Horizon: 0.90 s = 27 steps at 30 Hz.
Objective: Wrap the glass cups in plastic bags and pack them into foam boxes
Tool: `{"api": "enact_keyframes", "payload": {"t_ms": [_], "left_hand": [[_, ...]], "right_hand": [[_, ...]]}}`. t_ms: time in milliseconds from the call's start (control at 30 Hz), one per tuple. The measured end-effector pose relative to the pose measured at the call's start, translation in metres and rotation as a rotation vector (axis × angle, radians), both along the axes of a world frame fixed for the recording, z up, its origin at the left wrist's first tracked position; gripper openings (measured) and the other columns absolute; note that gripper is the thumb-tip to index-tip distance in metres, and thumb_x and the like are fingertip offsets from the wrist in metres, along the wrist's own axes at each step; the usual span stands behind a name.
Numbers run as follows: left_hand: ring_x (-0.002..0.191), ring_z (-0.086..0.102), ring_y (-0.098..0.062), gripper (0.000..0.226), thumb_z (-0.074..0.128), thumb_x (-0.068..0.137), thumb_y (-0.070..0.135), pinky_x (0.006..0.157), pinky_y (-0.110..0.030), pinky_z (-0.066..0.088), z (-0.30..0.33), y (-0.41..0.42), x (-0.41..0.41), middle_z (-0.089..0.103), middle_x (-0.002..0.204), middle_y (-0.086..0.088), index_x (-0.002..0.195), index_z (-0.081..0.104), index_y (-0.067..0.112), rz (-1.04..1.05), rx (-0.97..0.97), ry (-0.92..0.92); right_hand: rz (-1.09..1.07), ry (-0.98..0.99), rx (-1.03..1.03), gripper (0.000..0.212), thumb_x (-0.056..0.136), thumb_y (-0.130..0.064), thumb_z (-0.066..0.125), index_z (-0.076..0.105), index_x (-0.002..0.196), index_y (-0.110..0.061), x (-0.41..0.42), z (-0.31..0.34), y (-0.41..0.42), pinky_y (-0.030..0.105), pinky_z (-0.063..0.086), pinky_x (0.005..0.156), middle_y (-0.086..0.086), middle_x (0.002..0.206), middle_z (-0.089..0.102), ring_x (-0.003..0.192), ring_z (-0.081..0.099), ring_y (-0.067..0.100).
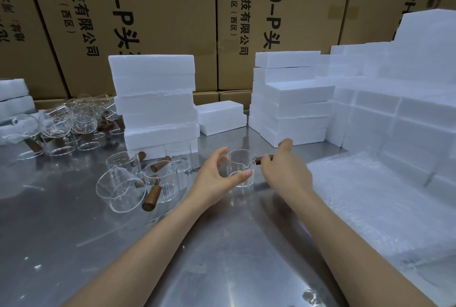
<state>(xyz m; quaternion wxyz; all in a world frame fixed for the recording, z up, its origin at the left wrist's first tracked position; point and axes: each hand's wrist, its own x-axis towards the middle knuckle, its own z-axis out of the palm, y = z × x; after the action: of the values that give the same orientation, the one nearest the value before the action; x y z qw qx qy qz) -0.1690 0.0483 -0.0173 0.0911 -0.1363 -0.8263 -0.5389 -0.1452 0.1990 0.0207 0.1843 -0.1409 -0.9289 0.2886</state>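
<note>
Glass cups with brown wooden side handles are what this job turns on, and one clear cup (240, 168) stands upright on the shiny steel table (222, 245), about midway across it and toward the far edge. The left hand (217, 176) curves round the cup's left side, thumb at the near wall and fingers behind the rim; whether it actually presses the glass I cannot tell. The right hand (283, 171) pinches the cup's wooden handle (265, 159), which sticks out to the right. This cup is bare: no bag shows around it.

Just left of it lies a cluster of unwrapped glass cups (138, 183), some upright, some tipped on their sides. A bigger crowd of the same bare glass cups (74, 126) sits near the far left edge. None of these looks wrapped.

A sheet stack of clear bubble-wrap bags (370, 208) rests along the right edge of the table, near the right forearm and untouched. White foam boxes stand in closed stacks along the far edge: a tall left stack (155, 102), a single low box (220, 116), a middle stack (291, 99) and a large bank at the far right corner (399, 99). Whether any already hold cups is hidden.

My reading is that for this cup the work has barely begun: it has been picked out, and bagging and boxing are both left, as they are for every loose cup in view. Brown printed cardboard cartons (158, 10) wall off the back.
</note>
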Motion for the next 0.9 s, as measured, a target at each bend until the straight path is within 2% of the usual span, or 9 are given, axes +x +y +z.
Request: {"api": "enact_keyframes", "payload": {"t_ms": [167,300,367,433,500,567,667,800,900], "left_hand": [[0.119,0.044,-0.004,0.081,0.078,0.069,0.051,0.091,-0.021,0.032,0.000,0.000,-0.001,0.049,0.135,0.008,0.138,0.039,0.033,0.009,-0.006,-0.009],[0.117,0.043,-0.003,0.082,0.077,0.069,0.053,0.090,-0.021,0.032,0.000,-0.001,0.000,0.048,0.136,0.008,0.139,0.038,0.032,0.006,-0.025,-0.005],[0.117,0.043,-0.003,0.082,0.076,0.070,0.053,0.090,-0.021,0.032,0.001,0.000,0.001,0.048,0.136,0.008,0.139,0.039,0.031,0.002,-0.039,0.003],[0.117,0.043,-0.003,0.083,0.076,0.070,0.052,0.090,-0.020,0.032,0.001,0.000,0.001,0.048,0.136,0.008,0.140,0.038,0.030,0.001,-0.046,0.008],[0.116,0.042,-0.003,0.083,0.076,0.071,0.051,0.090,-0.020,0.032,0.002,0.000,0.002,0.047,0.137,0.007,0.141,0.038,0.029,0.001,-0.052,0.011],[0.117,0.042,-0.002,0.083,0.076,0.071,0.051,0.090,-0.020,0.032,0.002,0.000,0.001,0.047,0.138,0.007,0.141,0.037,0.029,-0.003,-0.056,0.013],[0.116,0.041,-0.002,0.084,0.076,0.071,0.051,0.090,-0.019,0.031,0.002,0.000,0.002,0.046,0.140,0.006,0.142,0.037,0.029,-0.009,-0.062,0.016],[0.117,0.041,-0.002,0.085,0.076,0.070,0.051,0.090,-0.020,0.032,0.002,0.000,0.002,0.046,0.141,0.006,0.142,0.036,0.028,-0.020,-0.064,0.018],[0.117,0.041,-0.002,0.085,0.076,0.070,0.051,0.090,-0.019,0.031,0.003,0.001,0.003,0.046,0.140,0.006,0.142,0.037,0.028,-0.023,-0.065,0.020]], "right_hand": [[-0.099,-0.164,0.278,0.037,0.087,-0.016,0.049,0.038,0.122,-0.009,0.013,0.015,0.016,0.034,0.033,0.078,0.010,0.124,0.045,0.116,0.040,0.028],[-0.103,-0.395,0.306,0.046,0.090,-0.016,0.050,0.034,0.132,-0.009,0.015,0.014,0.027,0.033,0.033,0.078,0.012,0.134,0.036,0.122,0.037,0.031],[-0.107,-0.394,0.307,0.041,0.089,-0.012,0.052,0.041,0.129,-0.009,0.014,0.015,0.030,0.031,0.034,0.075,0.011,0.130,0.043,0.118,0.045,0.029],[-0.120,-0.357,0.289,0.027,0.086,-0.006,0.052,0.052,0.112,-0.011,0.014,0.018,0.033,0.028,0.036,0.069,0.006,0.104,0.054,0.099,0.052,0.026],[-0.132,-0.337,0.278,0.013,0.085,-0.005,0.053,0.051,0.094,-0.014,0.015,0.021,0.036,0.027,0.034,0.062,0.003,0.087,0.053,0.084,0.047,0.023],[-0.136,-0.342,0.299,0.011,0.086,-0.011,0.054,0.052,0.096,-0.015,0.017,0.022,0.038,0.026,0.034,0.066,0.006,0.105,0.056,0.093,0.046,0.024],[-0.116,-0.431,0.324,0.031,0.086,-0.013,0.052,0.052,0.116,-0.013,0.018,0.022,0.041,0.029,0.036,0.074,0.010,0.126,0.045,0.115,0.042,0.027],[-0.144,-0.407,0.265,0.014,0.083,-0.004,0.049,0.049,0.092,-0.014,0.020,0.027,0.044,0.028,0.035,0.066,0.006,0.092,0.052,0.086,0.047,0.025],[-0.185,-0.326,0.234,0.010,0.084,-0.004,0.048,0.047,0.089,-0.012,0.020,0.028,0.045,0.029,0.035,0.066,0.004,0.080,0.045,0.080,0.044,0.024]]}}
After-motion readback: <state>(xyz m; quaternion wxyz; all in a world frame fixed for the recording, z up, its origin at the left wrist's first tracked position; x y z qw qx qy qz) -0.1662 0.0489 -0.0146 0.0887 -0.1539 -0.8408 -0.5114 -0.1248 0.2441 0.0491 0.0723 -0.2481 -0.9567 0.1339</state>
